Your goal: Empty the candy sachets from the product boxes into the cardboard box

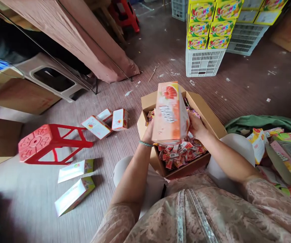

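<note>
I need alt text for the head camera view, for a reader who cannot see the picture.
A seated person's left hand and right hand hold an orange carton upright over an open cardboard box full of small wrapped candies. On the floor to the left lie a tipped red stool and several small cartons.

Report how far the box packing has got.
Done, by the look of it: four packed small boxes lie on the floor by the tipped red stool. In hand: left hand and right hand hold an orange box above the carton. Left: many loose candies in it.
</note>
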A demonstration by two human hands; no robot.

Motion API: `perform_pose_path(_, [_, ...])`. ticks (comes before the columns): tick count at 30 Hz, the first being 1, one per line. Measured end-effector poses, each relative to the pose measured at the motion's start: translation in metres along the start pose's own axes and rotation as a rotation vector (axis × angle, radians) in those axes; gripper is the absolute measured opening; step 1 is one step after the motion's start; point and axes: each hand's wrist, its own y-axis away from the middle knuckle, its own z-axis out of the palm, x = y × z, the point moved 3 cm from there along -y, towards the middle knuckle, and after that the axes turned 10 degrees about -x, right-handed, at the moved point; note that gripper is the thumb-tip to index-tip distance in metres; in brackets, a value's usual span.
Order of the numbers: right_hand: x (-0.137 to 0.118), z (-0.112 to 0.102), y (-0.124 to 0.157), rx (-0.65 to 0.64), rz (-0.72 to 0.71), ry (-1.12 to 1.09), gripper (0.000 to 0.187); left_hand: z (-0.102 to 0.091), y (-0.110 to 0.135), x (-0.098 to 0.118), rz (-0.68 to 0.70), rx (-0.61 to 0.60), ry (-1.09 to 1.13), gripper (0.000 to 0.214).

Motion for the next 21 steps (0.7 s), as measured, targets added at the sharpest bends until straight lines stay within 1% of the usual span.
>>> perform_pose_path(3, [0.004,0.002,-0.003,-0.033,-0.004,-0.225,0.057,-0.021,0.009,0.015,0.019,-0.062,-0.018,0.078])
perform_pose_path(6, [0.002,0.009,0.001,-0.020,-0.027,-0.300,0.066,-0.038,0.022,0.025,0.091,-0.104,-0.064,0.087])
perform_pose_path(7, [0.000,0.014,0.005,-0.021,-0.017,-0.307,0.069,-0.039,0.026,0.026,0.112,-0.112,-0.077,0.092])
perform_pose_path(9, [-0.007,0.025,0.014,-0.057,0.022,-0.284,0.073,-0.035,0.034,0.026,0.125,-0.130,-0.069,0.106])
perform_pose_path(11, [-0.014,0.034,0.025,-0.134,0.041,-0.215,0.072,-0.028,0.039,0.024,0.100,-0.138,-0.012,0.108])
perform_pose_path(12, [-0.017,0.038,0.030,-0.190,0.032,-0.165,0.070,-0.026,0.040,0.024,0.093,-0.126,0.021,0.106])
perform_pose_path(14, [-0.020,0.042,0.039,-0.338,-0.001,-0.071,0.065,-0.027,0.040,0.027,0.143,-0.105,0.092,0.093])
perform_pose_path(17, [-0.016,0.049,0.055,-0.671,0.017,0.077,0.066,-0.034,0.042,0.033,0.247,-0.114,0.168,0.071])
perform_pose_path(18, [-0.013,0.051,0.062,-0.782,0.046,0.133,0.067,-0.037,0.042,0.032,0.249,-0.123,0.188,0.067])
perform_pose_path(19, [-0.010,0.052,0.069,-0.867,0.072,0.182,0.068,-0.040,0.042,0.031,0.235,-0.131,0.208,0.066])
perform_pose_path(20, [-0.008,0.053,0.076,-0.921,0.087,0.228,0.069,-0.042,0.041,0.028,0.213,-0.139,0.227,0.066])
perform_pose_path(21, [-0.007,0.054,0.081,-0.943,0.087,0.268,0.067,-0.044,0.040,0.025,0.194,-0.146,0.242,0.066])
